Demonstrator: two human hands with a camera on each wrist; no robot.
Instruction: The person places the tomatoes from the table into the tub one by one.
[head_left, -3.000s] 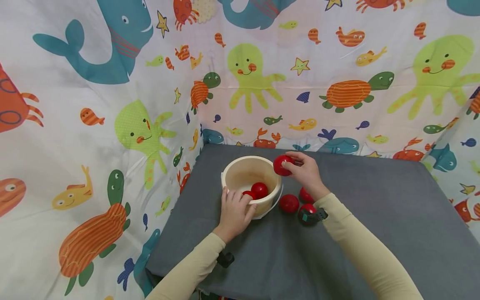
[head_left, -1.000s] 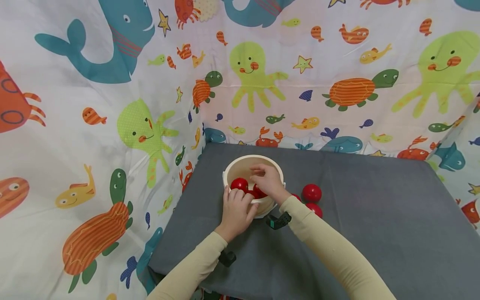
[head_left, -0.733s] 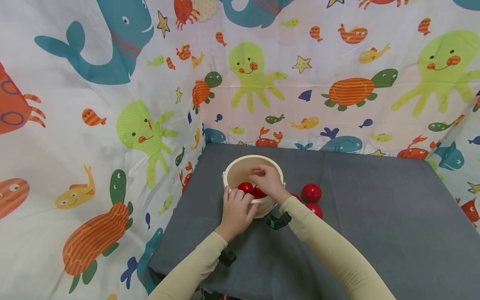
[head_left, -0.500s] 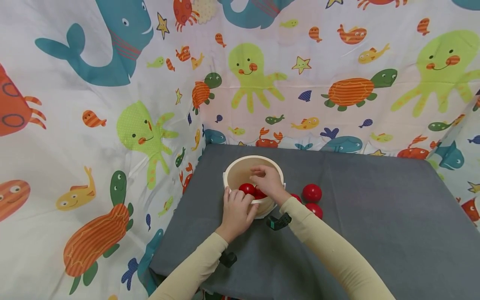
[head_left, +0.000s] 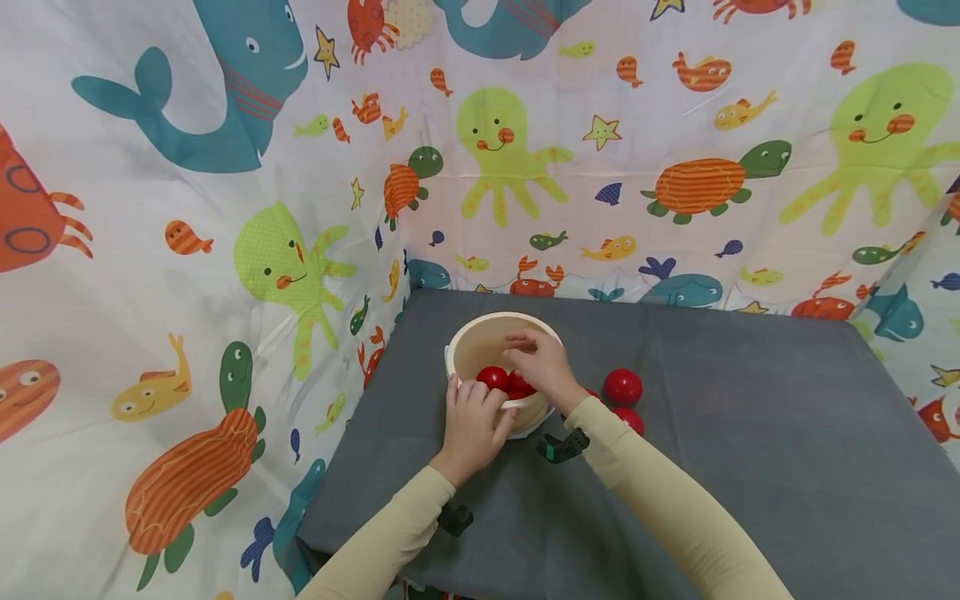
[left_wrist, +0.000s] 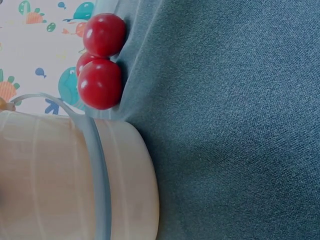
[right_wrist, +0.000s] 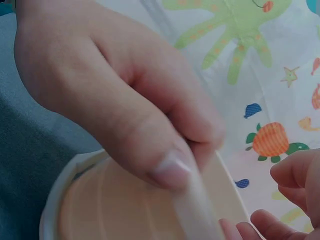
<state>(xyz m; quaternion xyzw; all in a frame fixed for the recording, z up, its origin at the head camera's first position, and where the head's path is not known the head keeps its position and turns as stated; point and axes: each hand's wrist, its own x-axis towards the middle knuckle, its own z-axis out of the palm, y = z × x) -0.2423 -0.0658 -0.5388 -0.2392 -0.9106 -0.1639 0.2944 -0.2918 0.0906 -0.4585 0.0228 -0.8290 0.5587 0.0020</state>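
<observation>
My left hand (head_left: 468, 421) grips the near rim of a cream plastic bucket (head_left: 480, 342), fingers over the edge and thumb outside. In the right wrist view, the thumb of that left hand (right_wrist: 125, 100) presses against the bucket's outer wall. Above the bucket's right side is my right hand (head_left: 543, 362), loosely bent with no ball in it; its fingers also show at the lower right of the right wrist view. Inside the bucket lie shiny red balls (head_left: 492, 377), partly hidden by both hands. More red balls (head_left: 622, 387) rest right of the bucket, some behind the right sleeve.
A dark grey cloth covers the table (head_left: 750, 417). White fabric (head_left: 525, 250) printed with sea animals hangs behind and at the sides. The bucket's pale handle (left_wrist: 100, 170) hangs against its outside, close to the loose red balls (left_wrist: 100, 84).
The right hand carried a red ball from the bucket's right side into it and let go. Balls inside rolled and settled. Lately the right hand shifted slightly right; the left stayed on the rim.
</observation>
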